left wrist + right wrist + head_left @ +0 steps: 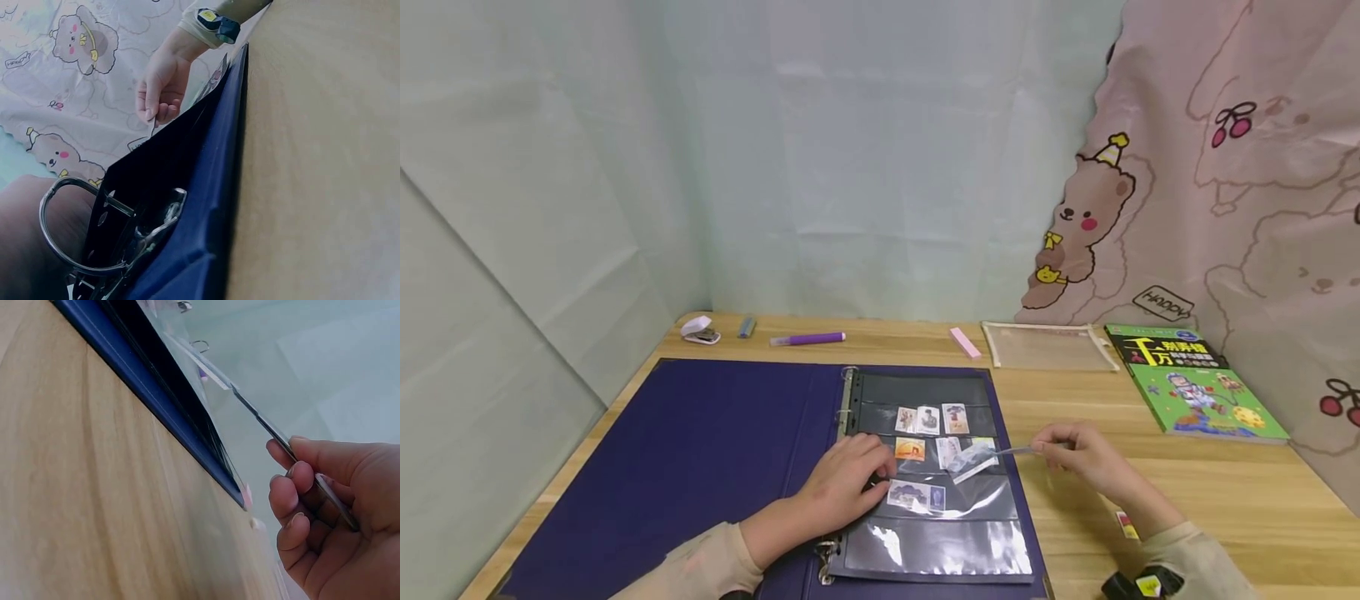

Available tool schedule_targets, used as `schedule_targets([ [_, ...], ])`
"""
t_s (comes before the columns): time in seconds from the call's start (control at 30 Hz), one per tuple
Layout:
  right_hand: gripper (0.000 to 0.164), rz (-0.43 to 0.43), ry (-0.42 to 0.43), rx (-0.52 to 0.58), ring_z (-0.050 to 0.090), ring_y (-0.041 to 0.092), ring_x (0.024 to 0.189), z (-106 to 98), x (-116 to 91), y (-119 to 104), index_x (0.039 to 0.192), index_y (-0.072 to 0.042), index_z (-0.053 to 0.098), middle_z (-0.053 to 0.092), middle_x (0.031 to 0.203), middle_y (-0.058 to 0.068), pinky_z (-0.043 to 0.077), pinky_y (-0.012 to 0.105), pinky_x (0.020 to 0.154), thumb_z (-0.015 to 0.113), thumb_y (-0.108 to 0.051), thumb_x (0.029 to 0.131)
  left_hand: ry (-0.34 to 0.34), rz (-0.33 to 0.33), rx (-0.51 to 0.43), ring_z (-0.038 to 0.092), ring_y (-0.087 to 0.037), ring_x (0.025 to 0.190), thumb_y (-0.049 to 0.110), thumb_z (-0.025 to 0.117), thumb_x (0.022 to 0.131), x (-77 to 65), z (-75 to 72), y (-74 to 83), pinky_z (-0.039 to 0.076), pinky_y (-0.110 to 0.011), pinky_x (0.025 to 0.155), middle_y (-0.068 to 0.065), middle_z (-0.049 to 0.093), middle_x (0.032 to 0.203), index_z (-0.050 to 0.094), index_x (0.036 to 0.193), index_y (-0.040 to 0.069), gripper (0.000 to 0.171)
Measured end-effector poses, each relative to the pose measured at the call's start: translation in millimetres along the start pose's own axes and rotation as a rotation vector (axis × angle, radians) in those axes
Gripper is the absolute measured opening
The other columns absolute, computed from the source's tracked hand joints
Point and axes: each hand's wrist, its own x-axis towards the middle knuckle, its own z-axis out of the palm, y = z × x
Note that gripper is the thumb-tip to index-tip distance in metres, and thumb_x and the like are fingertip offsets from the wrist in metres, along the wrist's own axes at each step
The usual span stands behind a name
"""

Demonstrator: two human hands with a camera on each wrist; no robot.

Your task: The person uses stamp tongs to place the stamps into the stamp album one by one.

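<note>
A dark blue ring-binder stamp album [730, 450] lies open, its black pocket page [947, 546] on the right holding several stamps. My left hand [850, 479] rests on the page's ring side, fingers slightly bent, beside a wide stamp [913, 496]. In the left wrist view, a metal ring [45, 219] stands by that hand. My right hand [1082, 458] pinches slim metal tweezers [269, 425] between thumb and fingers. At their tips a stamp [976, 462] is held tilted over the middle-right pockets, overlapping stamps there in the head view.
On the table beside my right wrist lies a small loose stamp [1126, 525]. Along the back are a stapler [700, 330], a grey-blue small block [747, 327], a purple marker [808, 338], a pink strip [965, 342], a mesh pouch [1048, 346] and a green book [1198, 383].
</note>
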Motion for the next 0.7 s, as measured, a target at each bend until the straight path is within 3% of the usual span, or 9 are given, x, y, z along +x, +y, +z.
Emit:
schedule_targets([
  [0.37, 0.021, 0.028, -0.056, -0.026, 0.038, -0.003, 0.051, -1.5, 0.9, 1.8, 0.087, 0.005, 0.060, 0.048, 0.059, -0.006, 0.034, 0.022, 0.043, 0.052, -0.015, 0.090, 0.025, 0.004, 0.004, 0.043, -0.001, 0.075, 0.021, 0.072, 0.070, 1.1, -0.8, -0.7, 0.037, -0.020, 0.071, 0.016, 0.047, 0.076, 0.056, 0.079, 0.026, 0.019],
  [0.6, 0.020, 0.026, -0.095, -0.023, 0.039, -0.002, 0.052, -1.3, 1.2, 4.7, 0.087, 0.006, 0.061, 0.049, 0.060, 0.003, 0.034, 0.020, 0.044, 0.053, -0.013, 0.088, 0.029, 0.005, 0.002, 0.043, -0.001, 0.075, 0.021, 0.071, 0.070, 0.8, -0.7, -0.3, 0.037, -0.020, 0.071, 0.016, 0.048, 0.076, 0.056, 0.079, 0.025, 0.018],
  [0.7, 0.020, 0.042, -0.107, -0.033, 0.039, -0.003, 0.051, -2.2, 0.7, 5.3, 0.086, 0.005, 0.061, 0.049, 0.060, 0.000, 0.034, 0.019, 0.044, 0.054, -0.014, 0.088, 0.023, 0.000, 0.001, 0.043, -0.001, 0.075, 0.022, 0.071, 0.071, 0.7, 0.1, -0.2, 0.037, -0.020, 0.071, 0.015, 0.048, 0.076, 0.056, 0.079, 0.025, 0.018],
])
